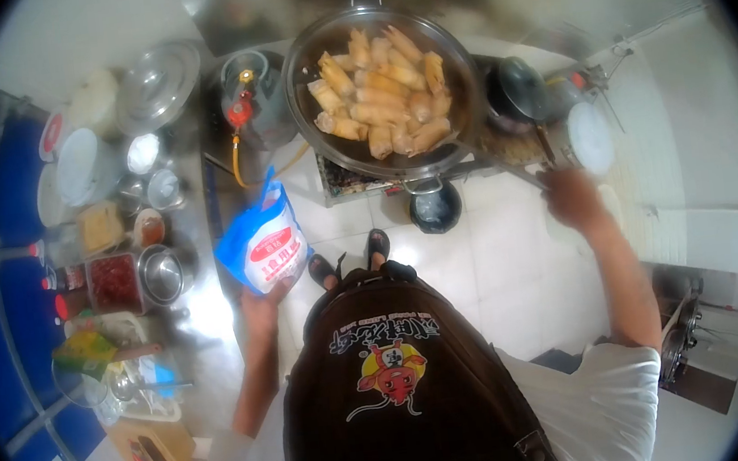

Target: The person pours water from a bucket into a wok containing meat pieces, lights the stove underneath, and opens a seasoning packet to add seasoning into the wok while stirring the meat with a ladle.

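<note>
My left hand (267, 300) grips the lower end of a blue-and-white plastic bag (267, 241) with a red oval label. The bag is raised to the left of a wide metal pot (307, 115) with loop handles. Several pale, skin-on chunks that look like pig trotters (386, 94) lie heaped in the pot. My right hand (574, 195) is closed around the handle of a long-handled utensil (506, 165). It slants up-left over the pot's lower right rim; I cannot make out its head among the chunks.
A gas cylinder (263, 120) with a red regulator and yellow hose stands left of the pot. On the left, a counter holds bowls, lids, a tray of red food (114, 284) and bottles. A black pan (517, 93) sits at right; a dark bucket (435, 208) stands below the pot.
</note>
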The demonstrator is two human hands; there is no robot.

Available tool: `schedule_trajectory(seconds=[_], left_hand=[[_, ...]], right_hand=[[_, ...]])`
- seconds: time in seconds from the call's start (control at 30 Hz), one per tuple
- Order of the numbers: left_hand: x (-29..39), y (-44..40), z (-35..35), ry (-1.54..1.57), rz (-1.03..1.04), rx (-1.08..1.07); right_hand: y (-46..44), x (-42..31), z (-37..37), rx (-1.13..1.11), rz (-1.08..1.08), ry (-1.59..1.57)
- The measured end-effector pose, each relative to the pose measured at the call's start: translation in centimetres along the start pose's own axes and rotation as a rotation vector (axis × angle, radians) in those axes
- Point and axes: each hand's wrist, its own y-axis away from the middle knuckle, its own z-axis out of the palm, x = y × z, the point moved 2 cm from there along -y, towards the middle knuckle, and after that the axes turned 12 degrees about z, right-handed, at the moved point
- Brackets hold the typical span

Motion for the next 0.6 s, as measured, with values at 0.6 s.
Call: schedule_trajectory(seconds=[0.6], left_hand=[[1.5,1.1,7.5,0.041,0.019,0.13]], right_hand=[[-8.7,-3.4,16.2,-0.082,0.026,-0.221]])
